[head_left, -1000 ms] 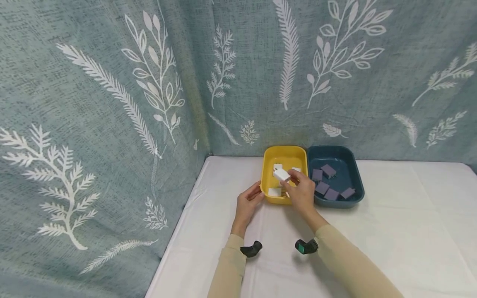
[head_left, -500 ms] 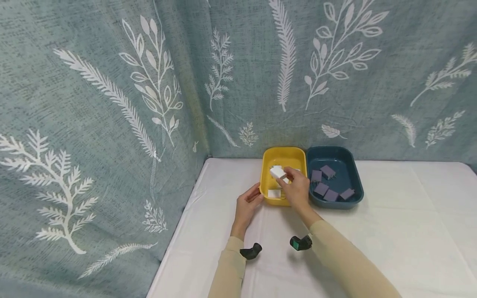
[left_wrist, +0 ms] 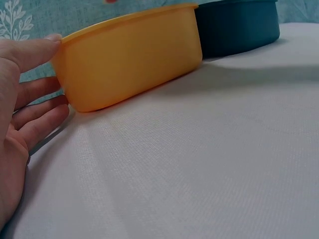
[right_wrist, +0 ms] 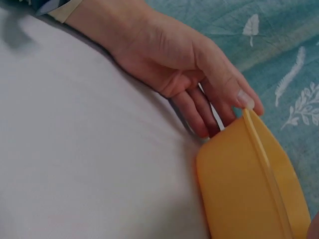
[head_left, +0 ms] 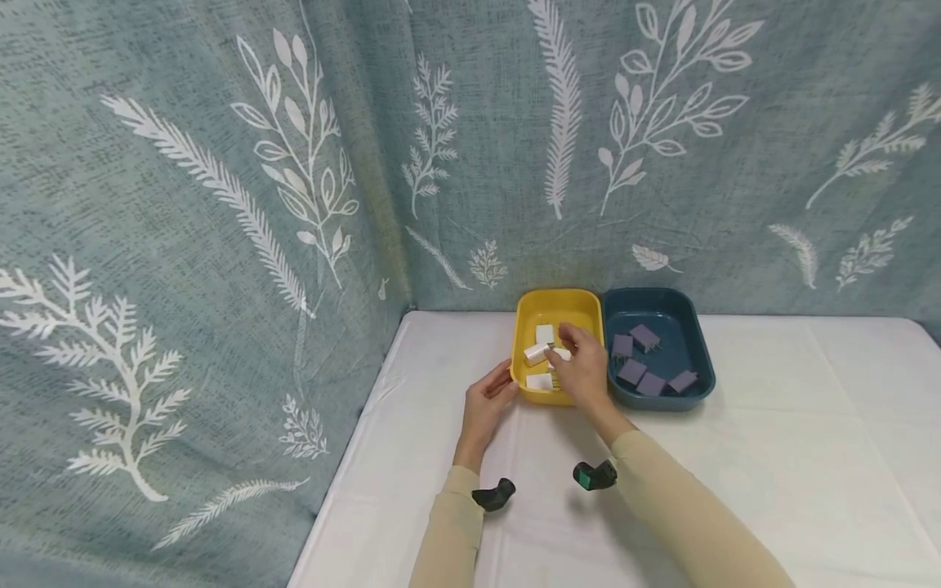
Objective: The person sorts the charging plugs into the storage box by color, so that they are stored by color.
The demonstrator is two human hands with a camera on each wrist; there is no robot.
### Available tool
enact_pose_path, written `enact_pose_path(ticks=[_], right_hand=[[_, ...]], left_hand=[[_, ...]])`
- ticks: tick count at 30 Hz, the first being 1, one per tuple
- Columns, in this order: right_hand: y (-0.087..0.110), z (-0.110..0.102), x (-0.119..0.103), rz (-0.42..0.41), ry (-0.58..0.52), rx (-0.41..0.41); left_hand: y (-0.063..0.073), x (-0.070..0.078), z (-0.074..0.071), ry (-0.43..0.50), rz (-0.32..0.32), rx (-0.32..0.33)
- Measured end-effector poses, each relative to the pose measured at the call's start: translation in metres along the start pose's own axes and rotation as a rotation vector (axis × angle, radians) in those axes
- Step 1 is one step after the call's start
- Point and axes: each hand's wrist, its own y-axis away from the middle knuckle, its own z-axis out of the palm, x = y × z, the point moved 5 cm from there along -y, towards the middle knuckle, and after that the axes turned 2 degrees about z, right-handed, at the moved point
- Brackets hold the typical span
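Observation:
A yellow bin (head_left: pixel 546 398) holds several white plug-in chargers, one upright at the back (head_left: pixel 544 334) and one at the front (head_left: pixel 540 381). Another white charger (head_left: pixel 537 353) lies tilted among them, just left of my right thumb. My right hand (head_left: pixel 586 371) hovers over the bin with thumb and forefinger apart, holding nothing. At the bin's front left corner, my left hand (head_left: pixel 485 408) rests its thumb tip on the rim. Its other fingers lie loosely against the outer wall, as the left wrist view shows of the fingers (left_wrist: pixel 42 119).
A dark blue bin (head_left: pixel 687 343) stands against the yellow one's right side, with several purple-grey plug-in chargers (head_left: pixel 650 384) inside. Both bins sit on a white-covered table (head_left: pixel 801 425), close to a leaf-patterned curtain (head_left: pixel 485 163) behind. A second curtain side runs along the left.
My right hand has moved slightly left and lowered, letting go of the white charger it held, which now lies in the yellow bin. The left hand has stayed at the corner.

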Motion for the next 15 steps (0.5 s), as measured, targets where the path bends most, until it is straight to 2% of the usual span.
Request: enact_pose_path(ticks=[7,11,15], right_hand=[[0.001,-0.011,0.005,-0.042,-0.012,0.038],[0.001,-0.018,0.01,-0.055,-0.012,0.035],[-0.002,-0.027,0.015,-0.071,0.036,0.016]], left_hand=[[-0.001,0.0,0.0,-0.013,-0.003,-0.003],[0.0,0.001,0.001,-0.016,-0.017,-0.011],[0.0,0.002,0.001,-0.033,-0.008,-0.006]])
